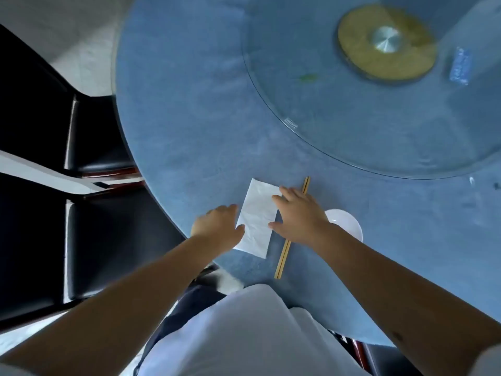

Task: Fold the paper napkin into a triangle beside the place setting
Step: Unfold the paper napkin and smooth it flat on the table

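Round table with a blue cloth-like top, faintly mottled. White paper napkin lies flat on it near the table's near edge, a long rectangle, tilted, lightly creased. Left hand flat, fingers spread, thumb tip touching the napkin's left long edge near its lower half; nothing gripped. Right hand flat and open too, fingertips on the napkin's upper right corner, thumb at its right edge; pressing, not pinching, as far as can be told. Pair of wooden chopsticks runs under the right hand, just right of the napkin, parallel to it. White small plate just beyond the right wrist, partly hidden by it. Further out past both hands: glass turntable on a gold disc base with a metal hub. Left of the left hand, off the table: black chairs with dark wood trim, pale floor. Person's white garment at bottom.
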Available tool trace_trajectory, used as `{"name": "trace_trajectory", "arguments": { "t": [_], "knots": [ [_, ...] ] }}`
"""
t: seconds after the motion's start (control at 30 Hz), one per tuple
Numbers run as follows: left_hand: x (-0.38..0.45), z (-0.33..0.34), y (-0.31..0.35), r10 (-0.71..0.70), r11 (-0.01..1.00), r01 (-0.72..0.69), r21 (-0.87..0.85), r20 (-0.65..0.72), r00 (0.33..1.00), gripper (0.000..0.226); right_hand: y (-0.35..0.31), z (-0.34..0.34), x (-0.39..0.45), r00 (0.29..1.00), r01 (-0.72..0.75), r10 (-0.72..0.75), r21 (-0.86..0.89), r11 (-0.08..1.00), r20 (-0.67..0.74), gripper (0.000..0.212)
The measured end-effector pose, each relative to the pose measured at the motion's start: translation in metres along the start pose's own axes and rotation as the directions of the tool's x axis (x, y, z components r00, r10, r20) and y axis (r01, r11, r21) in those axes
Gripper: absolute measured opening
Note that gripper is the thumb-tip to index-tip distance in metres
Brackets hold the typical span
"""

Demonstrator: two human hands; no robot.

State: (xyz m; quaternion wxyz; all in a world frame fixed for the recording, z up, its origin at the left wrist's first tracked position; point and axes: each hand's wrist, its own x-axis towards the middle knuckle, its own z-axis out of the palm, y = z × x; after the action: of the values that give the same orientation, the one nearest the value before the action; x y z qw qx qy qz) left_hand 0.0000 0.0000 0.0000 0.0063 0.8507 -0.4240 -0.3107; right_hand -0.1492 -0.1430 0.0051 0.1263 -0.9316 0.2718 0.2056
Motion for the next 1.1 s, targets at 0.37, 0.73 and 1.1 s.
{"name": "trace_trajectory", "arguments": {
  "t": [0.37,0.73,1.1],
  "knots": [
    [0.002,0.022,-0.002,-0.285,0.901,0.334,-0.278,0.2,0.937,0.024,0.0,-0.007,0.059,0.994,-0.103,0.105,0.12,0.987,-0.008,0.036],
    [0.005,0.037,-0.006,-0.249,0.804,0.322,-0.5,0.21,0.946,0.011,0.0,0.001,0.08,0.982,-0.186,0.19,0.226,0.956,0.002,0.003],
    [0.017,0.036,-0.033,-0.249,0.772,0.338,-0.538,0.234,0.94,0.007,-0.003,-0.009,0.1,0.962,-0.266,0.2,0.467,0.843,0.187,0.015]
  ]
}}
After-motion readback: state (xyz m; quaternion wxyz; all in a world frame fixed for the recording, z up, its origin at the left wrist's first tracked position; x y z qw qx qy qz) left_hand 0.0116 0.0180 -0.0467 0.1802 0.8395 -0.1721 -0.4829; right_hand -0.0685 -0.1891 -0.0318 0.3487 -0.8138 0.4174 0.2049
